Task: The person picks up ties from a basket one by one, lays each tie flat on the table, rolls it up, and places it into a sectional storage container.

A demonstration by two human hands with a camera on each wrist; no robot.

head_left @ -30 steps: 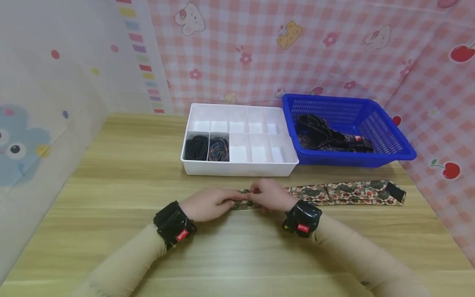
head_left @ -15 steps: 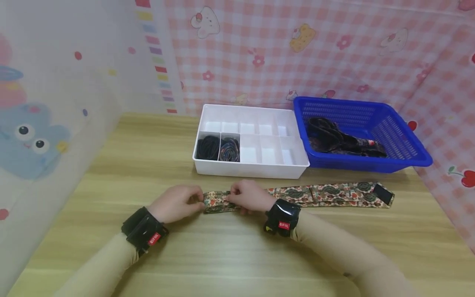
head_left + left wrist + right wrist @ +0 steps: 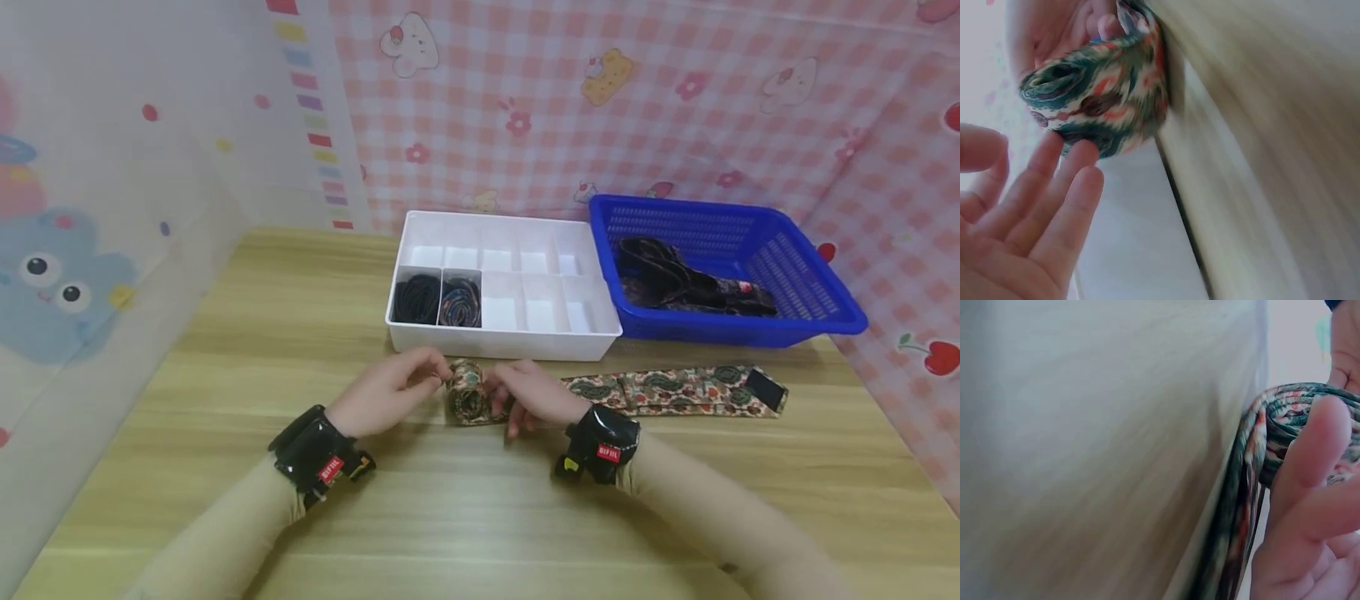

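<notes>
A patterned necktie (image 3: 667,390) lies lengthwise on the table, its left part wound into a coil (image 3: 469,402) standing on edge. My left hand (image 3: 392,392) is at the coil's left side. In the left wrist view its fingers (image 3: 1082,187) are extended, fingertips right at the coil's outer face, thumb apart. My right hand (image 3: 536,392) is over the tie at the coil's right side, fingers lightly bent and thumb spread away. In the right wrist view a digit (image 3: 1325,434) overlaps the coil's spiral, and the flat length runs away below it.
Behind the hands stands a white divided box (image 3: 502,343); two front-left compartments hold a rolled black tie (image 3: 417,298) and a rolled dark patterned tie (image 3: 460,302). A blue basket (image 3: 750,327) with dark ties (image 3: 675,275) adjoins its right side. Patterned cloth walls surround the table.
The necktie's left end, a flat folded stretch half a second ago, is now a thicker upright coil farther right. Both hands have shifted right, and the right thumb has come away from its pinch.
</notes>
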